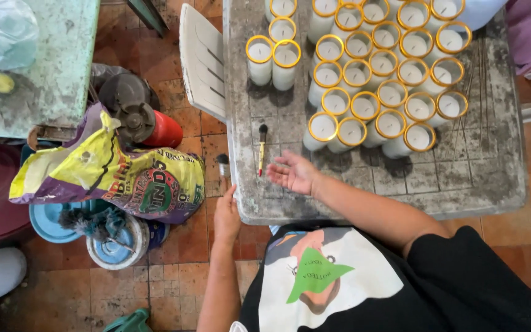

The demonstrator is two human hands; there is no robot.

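Note:
My right hand (293,173) hovers palm up over the grey concrete table (462,184), fingers spread and holding nothing. Just left of it a thin yellow-handled brush (262,152) with a dark tip lies on the table. My left hand (226,212) is at the table's left edge, its fingertips against a small dark-tipped brush-like object (222,165); whether it grips it is hidden. Beyond my right hand stand several white candles in gold-rimmed glasses (376,80), with two more (273,60) set apart to the left.
A white plastic chair (203,61) leans against the table's left side. On the tiled floor sit a yellow and purple sack (118,178), a red cylinder with a dark burner (145,123), blue tubs (50,221) and a green table (50,61).

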